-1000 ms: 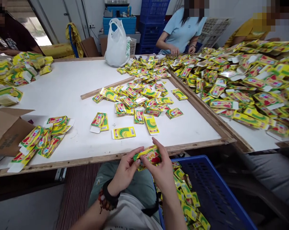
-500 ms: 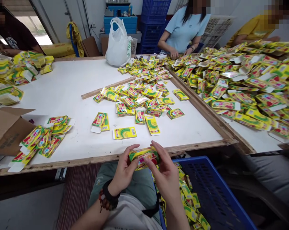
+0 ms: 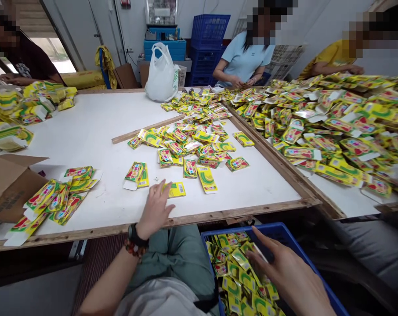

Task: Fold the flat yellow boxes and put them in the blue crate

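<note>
Yellow carton (image 3: 174,190) just beside the open left hand (image 3: 156,207), more under the open right hand (image 3: 284,274), both empty.

Two hands (image 3: 156,210) (image 3: 287,276), three co-workers (image 3: 21,61) (image 3: 243,61) (image 3: 331,57)

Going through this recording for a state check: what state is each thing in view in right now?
Left hand: open, fingers at a flat yellow carton.
Right hand: open, fingers spread above the crate.
Blue plastic crate: filled with yellow cartons.
Cardboard box: flaps open.
White plastic bag: upright, bulging.
Wooden strip: lying on the white table.
</note>
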A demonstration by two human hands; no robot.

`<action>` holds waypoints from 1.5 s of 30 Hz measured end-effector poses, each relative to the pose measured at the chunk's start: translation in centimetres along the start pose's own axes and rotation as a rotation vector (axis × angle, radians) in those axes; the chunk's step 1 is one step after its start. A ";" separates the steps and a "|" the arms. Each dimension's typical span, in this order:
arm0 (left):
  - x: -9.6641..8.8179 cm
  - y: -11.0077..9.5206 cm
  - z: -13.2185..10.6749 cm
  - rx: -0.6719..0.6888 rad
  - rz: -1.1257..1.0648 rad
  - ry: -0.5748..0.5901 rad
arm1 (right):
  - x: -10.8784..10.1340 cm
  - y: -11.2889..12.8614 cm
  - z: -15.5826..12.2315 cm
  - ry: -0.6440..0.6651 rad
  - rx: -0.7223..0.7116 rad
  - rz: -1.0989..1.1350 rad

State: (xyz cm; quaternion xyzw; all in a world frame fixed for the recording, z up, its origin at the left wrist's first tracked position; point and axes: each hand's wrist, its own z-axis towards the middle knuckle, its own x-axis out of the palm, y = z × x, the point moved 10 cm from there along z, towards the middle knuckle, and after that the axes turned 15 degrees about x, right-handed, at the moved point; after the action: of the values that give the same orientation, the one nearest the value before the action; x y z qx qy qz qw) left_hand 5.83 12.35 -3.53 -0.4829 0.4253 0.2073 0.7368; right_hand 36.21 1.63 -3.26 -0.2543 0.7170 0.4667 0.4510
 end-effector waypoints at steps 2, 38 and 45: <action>-0.1 2.1 1.3 -0.056 0.229 0.144 | 1.3 2.4 0.5 -0.031 -0.161 -0.004; 3.9 -4.4 -1.5 0.084 -0.471 -0.351 | 6.2 15.0 -1.3 0.144 -0.114 0.861; 3.9 -3.9 -1.4 0.041 -0.468 -0.385 | 5.6 16.6 -1.4 0.242 -0.288 0.804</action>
State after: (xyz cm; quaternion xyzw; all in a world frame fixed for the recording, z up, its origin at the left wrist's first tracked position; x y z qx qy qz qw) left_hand 10.20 8.94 -4.91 -0.5047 0.1593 0.1111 0.8412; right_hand 19.93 7.89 -0.70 -0.0684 0.7341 0.6671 0.1063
